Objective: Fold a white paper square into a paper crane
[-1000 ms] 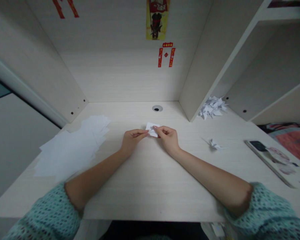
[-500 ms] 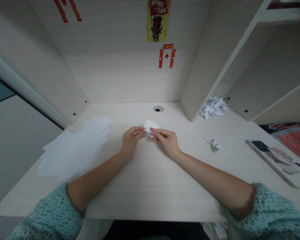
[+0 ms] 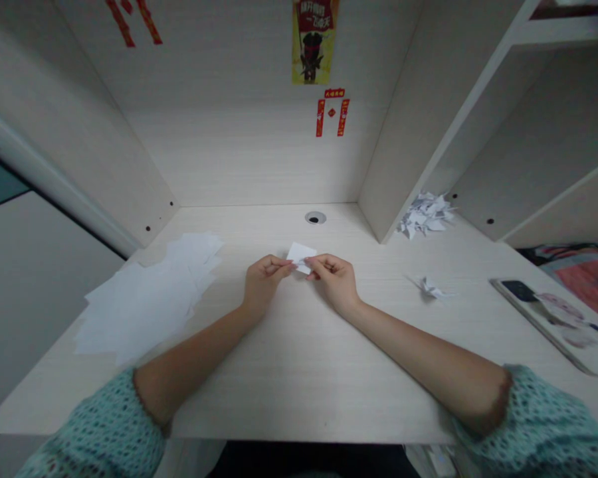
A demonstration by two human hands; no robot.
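Observation:
A small folded piece of white paper (image 3: pixel 299 251) is held between my two hands, near the middle of the desk. My left hand (image 3: pixel 265 279) pinches its left edge between thumb and fingers. On the other side my right hand (image 3: pixel 333 277) grips the right edge, its thumb lying on the paper and its other fingers curled. The fingertips cover part of the lower folds. To the right of my right hand lies a folded white paper crane (image 3: pixel 431 288).
A spread stack of white paper sheets (image 3: pixel 147 295) lies at the left. Several folded paper pieces (image 3: pixel 426 214) are heaped behind the upright divider (image 3: pixel 403 133). A phone (image 3: pixel 548 324) rests at the right. The desk (image 3: pixel 279 378) has a round cable hole (image 3: pixel 315 218) near the back wall.
Both hands have shifted very slightly to the right, and the paper has turned a little between them. The thumbs sit slightly differently on the paper. Everything else lies as before.

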